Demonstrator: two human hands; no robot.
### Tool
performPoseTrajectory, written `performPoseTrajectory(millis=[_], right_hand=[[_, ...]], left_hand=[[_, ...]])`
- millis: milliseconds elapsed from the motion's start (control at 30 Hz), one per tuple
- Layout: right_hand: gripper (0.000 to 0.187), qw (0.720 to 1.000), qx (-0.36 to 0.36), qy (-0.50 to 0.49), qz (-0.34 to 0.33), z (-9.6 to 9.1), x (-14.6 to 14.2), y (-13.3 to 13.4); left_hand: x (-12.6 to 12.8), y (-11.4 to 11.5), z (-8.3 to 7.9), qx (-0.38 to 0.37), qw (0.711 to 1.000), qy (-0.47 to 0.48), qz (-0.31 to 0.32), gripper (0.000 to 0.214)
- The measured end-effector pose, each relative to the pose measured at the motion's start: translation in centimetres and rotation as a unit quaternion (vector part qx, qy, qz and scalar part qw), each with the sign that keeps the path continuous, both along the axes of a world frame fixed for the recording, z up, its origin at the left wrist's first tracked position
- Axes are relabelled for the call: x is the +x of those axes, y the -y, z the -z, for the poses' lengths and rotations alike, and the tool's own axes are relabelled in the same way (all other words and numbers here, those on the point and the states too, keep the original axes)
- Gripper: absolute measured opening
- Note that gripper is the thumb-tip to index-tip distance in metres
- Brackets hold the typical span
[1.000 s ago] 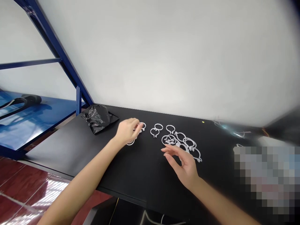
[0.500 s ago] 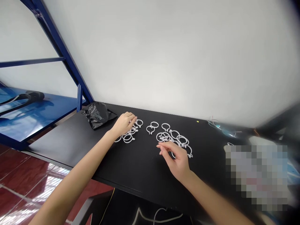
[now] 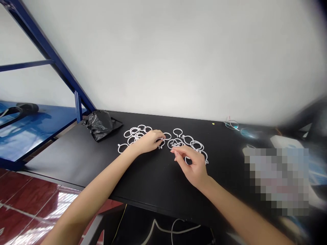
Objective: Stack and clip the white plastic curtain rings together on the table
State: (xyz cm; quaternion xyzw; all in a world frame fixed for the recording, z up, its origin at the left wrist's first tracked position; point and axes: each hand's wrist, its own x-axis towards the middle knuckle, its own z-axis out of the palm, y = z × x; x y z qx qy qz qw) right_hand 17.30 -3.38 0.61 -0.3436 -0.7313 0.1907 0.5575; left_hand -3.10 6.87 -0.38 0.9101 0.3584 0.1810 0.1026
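Small white plastic rings lie on a black table (image 3: 76,153) in two loose groups. The left group (image 3: 134,133) is spread out behind my left wrist. The right group (image 3: 191,144) is a denser overlapping pile. My left hand (image 3: 148,141) reaches right between the groups, its fingertips closed on a single white ring (image 3: 163,137). My right hand (image 3: 192,165) rests in front of the right pile, with thumb and forefinger pinched on a ring at the pile's near-left edge (image 3: 175,144).
A crumpled black plastic bag (image 3: 100,123) lies at the table's far left corner. A blue metal rack (image 3: 30,122) stands to the left beyond the table. A clear, glasses-like item (image 3: 231,125) sits at the back right. Cables hang below the table's front edge.
My left hand has left the left ring group and moved right to the lone rings in the middle. My right hand has shifted slightly toward the pile, its fingers pinching closer.
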Motion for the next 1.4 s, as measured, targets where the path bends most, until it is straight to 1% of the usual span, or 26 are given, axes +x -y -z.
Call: performPoseTrajectory(millis=[100,200,267,300,367,400,467,533,600,667,700,733,833,900,1033,1100,1167,1300,1400], right_hand=[[0.019,1.0,-0.002,0.005,0.01,0.2,0.1,-0.2],[0.016,0.999,-0.018,0.006,0.036,0.4,0.3,-0.5],[0.015,0.997,-0.046,-0.008,0.054,0.6,0.3,-0.7],[0.018,0.996,-0.067,-0.019,0.054,0.7,0.4,-0.7],[0.027,0.992,-0.11,-0.041,0.041,0.7,0.3,-0.8],[0.027,0.99,-0.128,-0.048,0.032,0.7,0.3,-0.8],[0.018,0.986,-0.153,-0.057,0.022,0.7,0.3,-0.7],[0.01,0.982,-0.174,-0.074,0.016,0.7,0.3,-0.7],[0.009,0.974,-0.201,-0.106,0.002,0.7,0.4,-0.7],[0.011,0.965,-0.223,-0.136,-0.014,0.6,0.4,-0.8],[0.011,0.962,-0.229,-0.145,-0.021,0.4,0.4,-0.7],[0.012,0.962,-0.23,-0.147,-0.027,0.3,0.4,-0.7],[0.011,0.968,-0.208,-0.138,-0.037,-0.1,0.0,-0.4],[0.011,0.972,-0.193,-0.126,-0.044,-0.2,-0.2,-0.1],[0.008,0.982,-0.149,-0.098,-0.061,0.0,-0.4,0.2],[0.007,0.988,-0.118,-0.081,-0.054,0.1,-0.4,0.3],[0.01,0.992,-0.098,-0.065,-0.05,0.2,-0.4,0.4],[0.015,0.991,-0.097,-0.066,-0.063,0.1,-0.5,0.5],[0.011,0.988,-0.114,-0.084,-0.058,0.2,-0.4,0.4]], left_hand=[[0.0,0.9,-0.5,-0.017,0.999,0.035,0.007,0.02],[0.4,1.7,-1.2,0.0,0.995,0.092,0.022,0.012],[0.8,2.4,-1.5,0.04,0.988,0.141,0.054,0.011],[1.1,2.8,-1.7,0.068,0.983,0.158,0.071,0.012],[1.5,3.5,-1.8,0.135,0.972,0.168,0.099,0.015],[1.7,3.8,-1.8,0.168,0.966,0.164,0.107,0.016],[2.1,4.3,-1.9,0.216,0.957,0.153,0.121,0.016],[2.3,4.6,-2.0,0.239,0.949,0.163,0.129,0.015],[2.5,4.8,-2.2,0.263,0.937,0.2,0.114,0.023],[2.6,4.8,-2.3,0.297,0.924,0.228,0.076,0.043],[2.7,4.8,-2.3,0.31,0.922,0.223,0.06,0.052],[2.7,4.8,-2.3,0.313,0.926,0.204,0.051,0.057],[2.7,4.7,-1.8,0.288,0.948,0.115,0.064,0.058],[2.7,4.7,-1.4,0.29,0.951,0.085,0.073,0.059],[2.7,4.8,-1.1,0.329,0.936,0.099,0.073,0.058],[2.7,4.9,-1.2,0.339,0.93,0.117,0.087,0.055],[2.7,4.9,-1.3,0.343,0.925,0.127,0.101,0.052],[2.6,4.9,-1.2,0.349,0.925,0.111,0.104,0.051],[2.6,4.8,-1.1,0.342,0.93,0.097,0.097,0.05]])
